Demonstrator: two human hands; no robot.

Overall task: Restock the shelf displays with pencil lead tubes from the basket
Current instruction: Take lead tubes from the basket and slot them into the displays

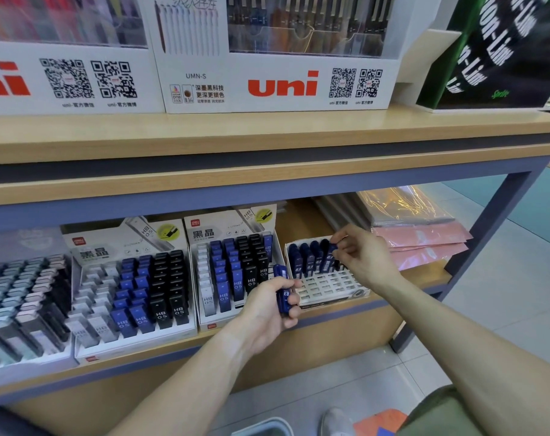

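The left hand (pixel 272 309) held a small bunch of dark blue lead tubes (pixel 282 289) in curled fingers, just in front of the shelf (pixel 377 302). The right hand (pixel 360 256) pinched one tube (pixel 330 254) by its top over the white tray (pixel 330 286), where a few tubes already stood in the back row. The tubes looked light, hard and smooth, so they could slip, and a gentle pinch near the cap seemed the best hold.

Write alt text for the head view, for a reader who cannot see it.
A person's right hand pinches a blue lead tube at the back row of a mostly unfilled white tray on a low shelf, while the left hand holds more blue tubes. Fuller lead displays stand to the left.
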